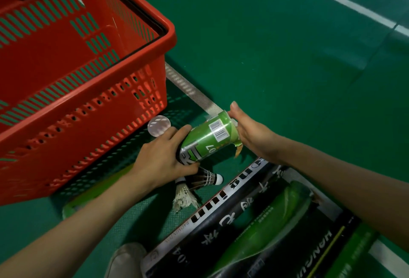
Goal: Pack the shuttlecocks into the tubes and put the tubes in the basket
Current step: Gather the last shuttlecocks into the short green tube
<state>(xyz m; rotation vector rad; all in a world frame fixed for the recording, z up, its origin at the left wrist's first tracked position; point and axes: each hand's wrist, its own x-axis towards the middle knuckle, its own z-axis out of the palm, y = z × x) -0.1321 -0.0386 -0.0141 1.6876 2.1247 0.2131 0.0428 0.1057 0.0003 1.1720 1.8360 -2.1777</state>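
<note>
Green tube (208,140): centre of frame, tilted, rim torn.
Left hand (161,158): fingers wrapped round the tube's lower body.
Right hand (254,133): against the tube's upper end; fingers hidden, grip unclear.
Shuttlecocks (205,178): on the floor just below the tube.
Clear cap (159,126): beside the red basket (170,34).
Advice: steady the tube, feed cork-first, spare the torn rim.

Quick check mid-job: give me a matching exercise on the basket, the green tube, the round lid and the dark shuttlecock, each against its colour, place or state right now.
1 basket
2 green tube
3 round lid
4 dark shuttlecock

A on the floor, partly hidden by the left hand
B gripped by the left hand
C red, standing on the floor
D clear, on the floor beside the basket

Pairs: 1-C, 2-B, 3-D, 4-A
</note>
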